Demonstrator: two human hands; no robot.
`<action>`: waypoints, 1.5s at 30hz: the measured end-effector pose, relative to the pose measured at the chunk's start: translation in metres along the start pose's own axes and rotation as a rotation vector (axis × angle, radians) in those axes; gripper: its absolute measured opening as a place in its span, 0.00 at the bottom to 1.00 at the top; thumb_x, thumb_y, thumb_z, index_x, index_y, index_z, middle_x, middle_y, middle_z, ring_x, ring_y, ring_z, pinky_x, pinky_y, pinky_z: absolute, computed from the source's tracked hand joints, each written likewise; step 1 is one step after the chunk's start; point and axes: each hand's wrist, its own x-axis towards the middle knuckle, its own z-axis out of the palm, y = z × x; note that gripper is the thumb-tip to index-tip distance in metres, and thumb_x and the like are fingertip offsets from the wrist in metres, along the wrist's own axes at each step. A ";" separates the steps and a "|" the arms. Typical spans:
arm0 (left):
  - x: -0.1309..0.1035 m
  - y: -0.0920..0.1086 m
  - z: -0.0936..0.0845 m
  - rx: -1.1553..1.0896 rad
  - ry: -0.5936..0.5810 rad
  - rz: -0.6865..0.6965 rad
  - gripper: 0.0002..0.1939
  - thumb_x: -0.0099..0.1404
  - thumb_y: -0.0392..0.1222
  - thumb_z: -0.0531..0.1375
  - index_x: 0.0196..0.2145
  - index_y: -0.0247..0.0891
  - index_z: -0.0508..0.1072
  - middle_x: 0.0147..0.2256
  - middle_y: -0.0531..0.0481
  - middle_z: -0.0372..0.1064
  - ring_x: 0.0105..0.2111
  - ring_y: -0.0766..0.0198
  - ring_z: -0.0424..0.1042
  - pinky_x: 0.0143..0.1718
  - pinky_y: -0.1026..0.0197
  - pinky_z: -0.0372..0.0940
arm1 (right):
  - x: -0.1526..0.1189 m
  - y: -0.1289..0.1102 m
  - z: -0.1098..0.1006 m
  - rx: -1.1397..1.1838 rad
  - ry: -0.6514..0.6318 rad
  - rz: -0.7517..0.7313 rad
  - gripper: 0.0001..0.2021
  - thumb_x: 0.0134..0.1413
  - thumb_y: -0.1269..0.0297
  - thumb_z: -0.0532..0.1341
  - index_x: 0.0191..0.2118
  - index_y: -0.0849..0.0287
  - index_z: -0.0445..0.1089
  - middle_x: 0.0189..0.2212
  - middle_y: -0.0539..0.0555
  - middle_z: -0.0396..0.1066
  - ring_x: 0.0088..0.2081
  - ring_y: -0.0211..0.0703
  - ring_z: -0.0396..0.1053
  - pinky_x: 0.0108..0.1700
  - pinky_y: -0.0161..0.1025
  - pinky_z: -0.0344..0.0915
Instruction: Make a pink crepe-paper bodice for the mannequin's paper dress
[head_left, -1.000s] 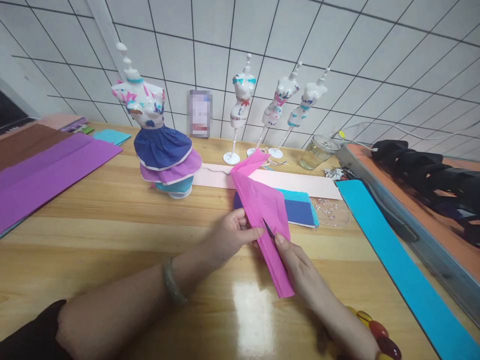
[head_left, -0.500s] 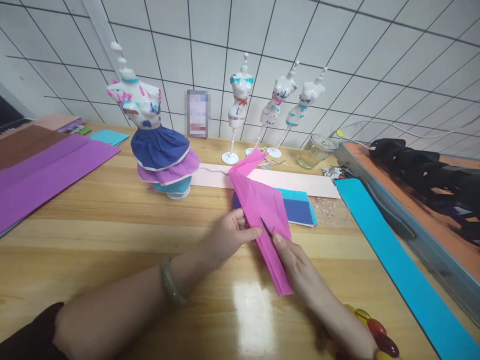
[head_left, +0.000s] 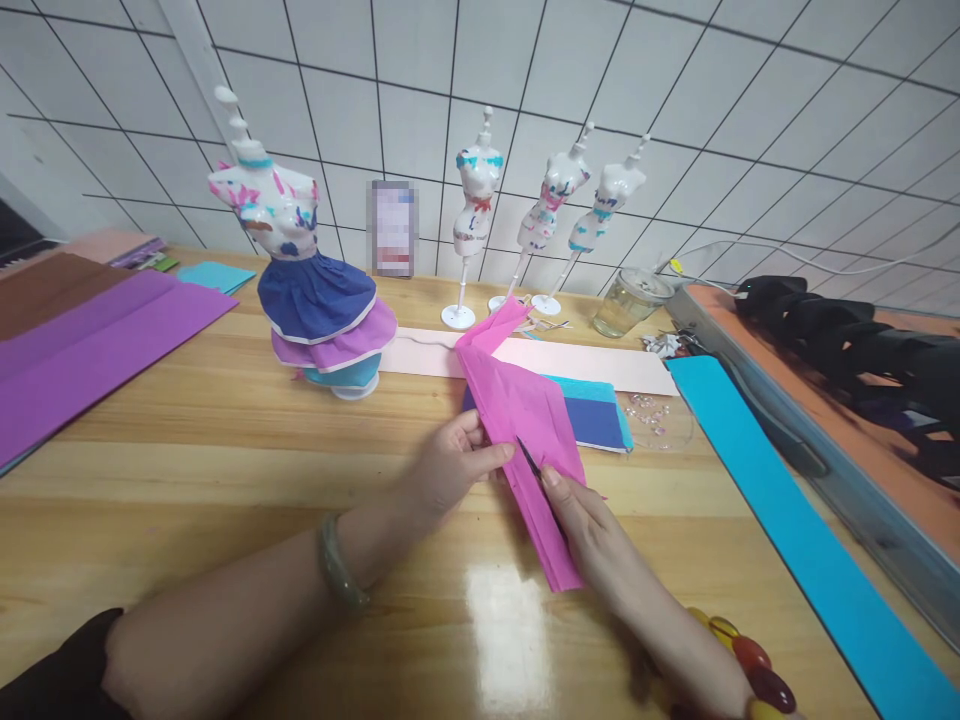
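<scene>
A length of thin pink fabric (head_left: 540, 395), folded along its left side, hangs slantwise between my hands above the table. My left hand (head_left: 469, 450) pinches its left edge, thumb on top and fingers underneath. My right hand (head_left: 577, 505) is closed round scissors whose dark, narrow blades (head_left: 528, 457) lie across the pink fabric, pointing up and left towards my left thumb. The scissors' handles are hidden inside the hand. Behind the fabric lies a folded dark blue and turquoise piece (head_left: 596, 425), partly covered.
A dress form (head_left: 281, 205) in a tiered skirt stands left; three smaller forms (head_left: 476, 200) stand along the wall. Purple sheets (head_left: 112, 340) lie at left, a pale pink strip (head_left: 592, 362) behind. A glass jar (head_left: 630, 300), beads (head_left: 651, 415) and blue strip (head_left: 772, 500) are right.
My hands and the fabric have shifted only slightly. The scissor blades sit a touch further left, and a small pink tip now shows right of the fabric.
</scene>
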 end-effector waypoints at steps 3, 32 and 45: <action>0.001 -0.002 -0.001 -0.007 -0.026 0.009 0.19 0.51 0.35 0.69 0.42 0.36 0.73 0.37 0.47 0.75 0.37 0.61 0.73 0.43 0.58 0.65 | 0.000 0.001 0.000 0.012 -0.002 0.006 0.23 0.57 0.42 0.53 0.28 0.57 0.70 0.31 0.53 0.73 0.37 0.47 0.69 0.42 0.40 0.67; -0.002 -0.009 -0.003 0.043 -0.132 0.013 0.19 0.56 0.36 0.67 0.46 0.37 0.73 0.43 0.43 0.75 0.43 0.58 0.73 0.49 0.53 0.64 | 0.000 -0.001 0.003 0.005 -0.008 -0.023 0.22 0.59 0.44 0.50 0.26 0.56 0.63 0.26 0.51 0.69 0.31 0.45 0.66 0.36 0.38 0.64; -0.002 0.002 0.001 -0.019 -0.019 0.001 0.18 0.54 0.36 0.67 0.44 0.36 0.73 0.44 0.44 0.74 0.43 0.59 0.73 0.47 0.56 0.65 | -0.001 0.008 0.002 -0.004 -0.037 0.003 0.22 0.60 0.44 0.50 0.27 0.57 0.64 0.26 0.50 0.66 0.30 0.42 0.63 0.34 0.37 0.62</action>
